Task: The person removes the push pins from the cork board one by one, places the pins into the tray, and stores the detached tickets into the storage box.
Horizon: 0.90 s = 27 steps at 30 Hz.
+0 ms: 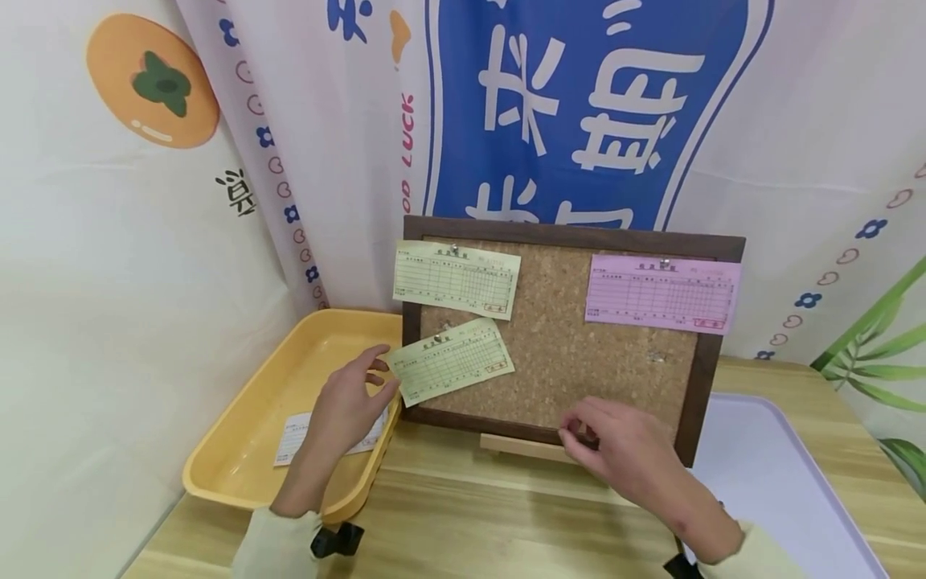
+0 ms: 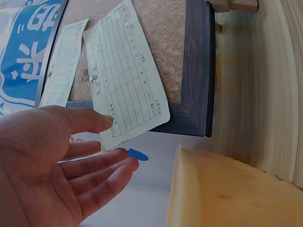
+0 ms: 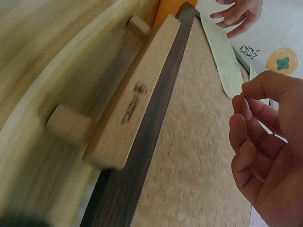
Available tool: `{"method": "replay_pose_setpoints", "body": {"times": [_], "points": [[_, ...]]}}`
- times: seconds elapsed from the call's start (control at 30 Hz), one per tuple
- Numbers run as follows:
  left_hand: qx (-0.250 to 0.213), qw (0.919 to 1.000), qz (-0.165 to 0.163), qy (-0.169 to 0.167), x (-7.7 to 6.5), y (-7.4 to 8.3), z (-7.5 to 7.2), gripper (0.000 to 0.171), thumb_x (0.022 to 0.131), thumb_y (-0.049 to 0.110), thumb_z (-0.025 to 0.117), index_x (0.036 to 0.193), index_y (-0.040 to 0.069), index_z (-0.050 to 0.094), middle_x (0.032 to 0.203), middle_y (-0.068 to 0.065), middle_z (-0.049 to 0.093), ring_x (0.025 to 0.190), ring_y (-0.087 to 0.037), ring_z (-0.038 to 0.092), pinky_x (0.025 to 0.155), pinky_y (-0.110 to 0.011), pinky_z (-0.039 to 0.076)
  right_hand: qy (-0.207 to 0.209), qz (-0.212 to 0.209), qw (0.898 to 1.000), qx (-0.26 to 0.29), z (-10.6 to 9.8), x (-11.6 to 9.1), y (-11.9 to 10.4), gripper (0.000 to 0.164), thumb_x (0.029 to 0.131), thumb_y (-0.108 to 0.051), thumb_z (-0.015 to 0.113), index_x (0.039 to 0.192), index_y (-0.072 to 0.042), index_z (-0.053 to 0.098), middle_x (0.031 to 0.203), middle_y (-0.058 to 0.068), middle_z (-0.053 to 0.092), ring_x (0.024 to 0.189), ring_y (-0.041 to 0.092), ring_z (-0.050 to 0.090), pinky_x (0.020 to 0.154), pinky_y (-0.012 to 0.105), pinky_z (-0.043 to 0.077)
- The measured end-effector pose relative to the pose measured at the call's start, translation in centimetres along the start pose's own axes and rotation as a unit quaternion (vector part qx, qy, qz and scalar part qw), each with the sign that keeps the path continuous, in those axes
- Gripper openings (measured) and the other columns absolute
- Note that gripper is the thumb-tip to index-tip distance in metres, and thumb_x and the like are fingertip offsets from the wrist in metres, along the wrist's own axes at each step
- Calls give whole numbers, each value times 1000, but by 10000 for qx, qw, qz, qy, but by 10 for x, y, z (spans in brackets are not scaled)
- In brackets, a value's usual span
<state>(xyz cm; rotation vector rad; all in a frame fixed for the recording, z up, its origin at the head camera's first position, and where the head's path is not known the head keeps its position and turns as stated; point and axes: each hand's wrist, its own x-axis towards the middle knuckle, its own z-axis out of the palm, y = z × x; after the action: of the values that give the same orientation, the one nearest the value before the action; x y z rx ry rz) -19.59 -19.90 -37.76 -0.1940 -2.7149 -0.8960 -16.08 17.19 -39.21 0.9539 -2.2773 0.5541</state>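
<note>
A pale green slip (image 1: 452, 362) hangs tilted on the lower left of the cork board (image 1: 550, 346), with a clear push pin (image 1: 437, 339) at its top edge. My left hand (image 1: 347, 402) is at the slip's left corner. In the left wrist view its thumb (image 2: 94, 119) overlaps the slip's front, and the other fingers spread loosely below. My right hand (image 1: 615, 438) hovers before the board's lower edge. Its fingers (image 3: 244, 127) curl loosely, thumb tip close to the index fingertip, with nothing visible between them.
Another green slip (image 1: 457, 277) and a pink slip (image 1: 661, 293) are pinned higher up. A spare clear pin (image 1: 657, 356) sits in the cork. The yellow tray (image 1: 217, 474) at left holds white slips (image 1: 291, 438); a lavender tray (image 1: 767, 474) lies at right. A wooden stand (image 1: 524, 446) supports the board.
</note>
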Motion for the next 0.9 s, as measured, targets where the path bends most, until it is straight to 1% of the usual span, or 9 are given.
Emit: {"method": "replay_pose_setpoints", "body": {"times": [0.1,0.2,0.33,0.43,0.53,0.63,0.77,0.9], "points": [[-74,9999,87,93,2,-1,4,47,97,19,71,139,4,59,105,-7,71,98,-29,70,79,-49,55,27,-40,10000,6,8,7,-4,12,82,-15,78,87,-21,70,82,-16,66,66,1,58,54,18,47],[-122,9996,100,253,2,-1,7,35,96,17,72,128,5,65,96,-3,69,92,-27,69,76,-44,53,19,-60,10000,32,14,14,-8,10,83,-15,77,87,-20,70,82,-15,67,66,2,59,55,18,48],[-204,9981,160,559,2,0,9,15,96,14,72,109,7,68,89,-2,68,85,-23,67,72,-41,51,-63,26,10000,69,22,24,-14,10,84,-15,78,88,-20,71,83,-14,68,66,2,60,55,18,48],[-240,9971,221,683,3,1,9,7,97,12,70,102,8,69,88,-3,68,84,-22,66,73,-41,52,-158,115,9998,95,27,31,-19,7,86,-15,76,88,-20,71,85,-13,68,66,1,60,56,18,48],[-260,9967,271,726,4,3,9,5,96,11,68,100,8,68,89,-4,70,83,-23,68,74,-43,54,-236,178,9995,132,32,37,-21,5,87,-15,73,89,-19,72,85,-13,68,66,3,60,56,18,48],[-265,9964,253,768,5,3,8,5,97,10,66,101,8,68,91,-6,71,82,-24,69,74,-45,56,-255,189,9993,198,38,44,-23,4,89,-14,70,90,-17,72,84,-12,67,67,5,61,57,18,47],[-279,9964,157,780,5,3,9,7,98,11,64,103,8,67,92,-8,70,81,-24,70,73,-45,56,-182,193,9992,311,45,55,-27,4,90,-12,71,92,-15,72,85,-9,67,67,6,61,57,18,47],[-275,9966,102,774,6,4,11,9,98,11,62,104,8,67,93,-8,70,81,-23,70,72,-45,56,-103,155,9994,282,53,67,-33,6,90,-12,71,94,-15,72,89,-8,69,68,6,62,57,18,48]]}}
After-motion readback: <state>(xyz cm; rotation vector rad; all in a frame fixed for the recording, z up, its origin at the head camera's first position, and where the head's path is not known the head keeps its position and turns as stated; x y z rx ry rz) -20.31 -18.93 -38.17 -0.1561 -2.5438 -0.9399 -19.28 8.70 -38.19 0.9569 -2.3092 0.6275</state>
